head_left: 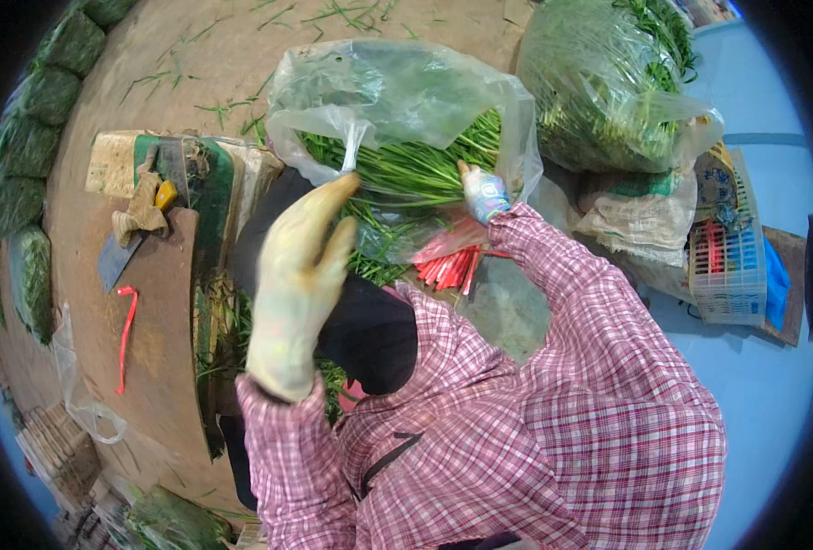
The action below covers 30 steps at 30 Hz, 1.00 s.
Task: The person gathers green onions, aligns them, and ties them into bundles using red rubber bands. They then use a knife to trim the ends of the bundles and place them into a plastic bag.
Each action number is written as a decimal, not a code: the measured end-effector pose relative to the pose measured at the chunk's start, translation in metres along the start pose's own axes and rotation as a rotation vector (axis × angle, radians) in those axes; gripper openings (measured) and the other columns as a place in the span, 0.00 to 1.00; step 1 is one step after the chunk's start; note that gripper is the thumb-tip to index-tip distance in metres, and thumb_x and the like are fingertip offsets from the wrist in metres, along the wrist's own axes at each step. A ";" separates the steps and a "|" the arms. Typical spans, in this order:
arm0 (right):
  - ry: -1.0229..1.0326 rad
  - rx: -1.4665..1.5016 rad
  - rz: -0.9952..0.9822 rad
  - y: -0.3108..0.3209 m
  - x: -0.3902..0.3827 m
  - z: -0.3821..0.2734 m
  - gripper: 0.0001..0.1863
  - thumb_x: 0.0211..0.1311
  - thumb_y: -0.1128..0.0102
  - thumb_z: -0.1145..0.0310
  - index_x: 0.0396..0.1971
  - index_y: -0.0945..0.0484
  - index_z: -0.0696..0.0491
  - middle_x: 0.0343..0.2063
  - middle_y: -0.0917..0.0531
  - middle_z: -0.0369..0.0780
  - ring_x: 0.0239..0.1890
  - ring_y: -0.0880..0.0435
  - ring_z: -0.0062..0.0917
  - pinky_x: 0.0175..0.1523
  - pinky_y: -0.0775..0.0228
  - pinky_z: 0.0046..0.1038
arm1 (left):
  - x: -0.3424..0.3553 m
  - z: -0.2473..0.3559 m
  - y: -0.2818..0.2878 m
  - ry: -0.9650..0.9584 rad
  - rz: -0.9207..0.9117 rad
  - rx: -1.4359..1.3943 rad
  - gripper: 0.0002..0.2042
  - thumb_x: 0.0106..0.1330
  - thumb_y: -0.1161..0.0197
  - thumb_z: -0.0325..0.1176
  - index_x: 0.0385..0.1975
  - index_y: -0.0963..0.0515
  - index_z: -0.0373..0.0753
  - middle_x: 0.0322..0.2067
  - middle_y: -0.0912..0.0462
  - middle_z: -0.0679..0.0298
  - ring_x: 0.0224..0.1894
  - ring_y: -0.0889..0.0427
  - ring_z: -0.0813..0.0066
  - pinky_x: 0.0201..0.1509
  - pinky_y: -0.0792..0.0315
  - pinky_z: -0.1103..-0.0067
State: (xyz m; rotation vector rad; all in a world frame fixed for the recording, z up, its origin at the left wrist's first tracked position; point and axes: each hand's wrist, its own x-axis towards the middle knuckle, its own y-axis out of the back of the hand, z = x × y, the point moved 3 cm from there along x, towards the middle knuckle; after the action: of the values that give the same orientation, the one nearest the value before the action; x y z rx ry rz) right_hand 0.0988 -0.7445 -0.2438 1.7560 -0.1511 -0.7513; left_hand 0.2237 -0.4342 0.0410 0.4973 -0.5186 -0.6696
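A clear plastic bag (pixel 397 82) lies with its mouth toward me, around a bundle of long, thin green stalks (pixel 397 174). My left hand (pixel 301 284), in a cream glove, is raised at the bag's near left edge. Its fingertips meet a pulled-up, taut strand of the plastic, while the thumb stands apart. At the right of the mouth, my right hand (pixel 485 194), in a white and blue glove, grips the stalks. Its thumb lies on top and the other fingers are hidden. Red ties (pixel 450 268) lie just below the bag.
A brown board (pixel 164 321) at the left bears a wide-bladed knife (pixel 118 261) with a wrapped handle and one red strip (pixel 126 339). A large bag of greens (pixel 599 92) stands at the far right, above a white plastic basket (pixel 727 247). Packed bags (pixel 26 147) line the left.
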 end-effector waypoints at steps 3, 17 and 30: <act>-0.003 0.099 0.040 -0.012 0.011 0.011 0.32 0.53 0.42 0.75 0.62 0.35 0.54 0.47 0.23 0.55 0.50 0.21 0.49 0.51 0.26 0.44 | 0.028 -0.013 -0.052 -0.004 -0.169 -0.149 0.19 0.61 0.37 0.24 0.54 0.23 0.36 0.49 0.18 0.52 0.52 0.19 0.62 0.58 0.28 0.75; 0.112 0.343 -0.193 0.140 -0.006 -0.033 0.23 0.42 0.31 0.58 0.36 0.22 0.59 0.30 0.16 0.50 0.34 0.15 0.39 0.39 0.24 0.36 | 0.075 -0.069 -0.201 -0.232 -0.351 0.216 0.54 0.36 0.21 0.37 0.70 0.44 0.46 0.67 0.36 0.59 0.69 0.40 0.52 0.72 0.48 0.56; 0.007 1.141 -0.005 0.118 -0.068 -0.021 0.32 0.53 0.34 0.71 0.61 0.28 0.54 0.46 0.18 0.40 0.47 0.21 0.19 0.50 0.28 0.24 | 0.099 -0.097 -0.197 -0.047 -0.263 0.028 0.21 0.38 0.26 0.33 0.36 0.20 0.39 0.36 0.17 0.59 0.42 0.20 0.56 0.60 0.31 0.66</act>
State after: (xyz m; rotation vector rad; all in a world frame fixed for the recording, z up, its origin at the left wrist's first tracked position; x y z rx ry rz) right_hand 0.0893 -0.7344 -0.1064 2.8223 -0.6701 -0.6997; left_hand 0.2588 -0.6107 -0.1193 0.5827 -0.5122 -0.9285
